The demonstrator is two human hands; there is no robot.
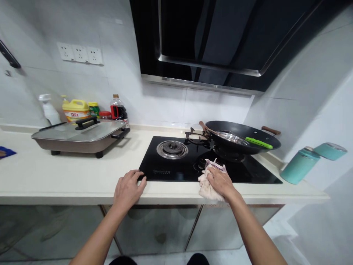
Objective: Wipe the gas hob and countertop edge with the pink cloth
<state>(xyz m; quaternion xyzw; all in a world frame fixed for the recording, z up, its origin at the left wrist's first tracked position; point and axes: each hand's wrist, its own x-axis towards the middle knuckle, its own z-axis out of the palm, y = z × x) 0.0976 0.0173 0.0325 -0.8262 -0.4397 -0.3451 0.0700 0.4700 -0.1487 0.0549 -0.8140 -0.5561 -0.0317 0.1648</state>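
Note:
My right hand (220,181) is closed on a pale pinkish cloth (205,188), pressed against the front edge of the black gas stove (173,172) beside its control knobs (202,163). Part of the cloth hangs toward the counter's front edge. My left hand (129,187) lies on the counter, fingers apart, with the fingertips touching the stove's front left corner. It holds nothing. Behind it is the left burner (172,149), bare of its pan support. A black wok (234,129) with wooden handles rests over the right burner, holding a metal strainer-like utensil (230,137) and a green-handled tool (259,142).
On the left stands an electric pan (71,143) with a glass lid. Behind it are a spray bottle (50,110), a yellow jug (75,109) and a dark sauce bottle (119,109). A black pan support (197,137) lies behind the burner. Turquoise canisters (300,165) stand right; the range hood (204,40) overhangs.

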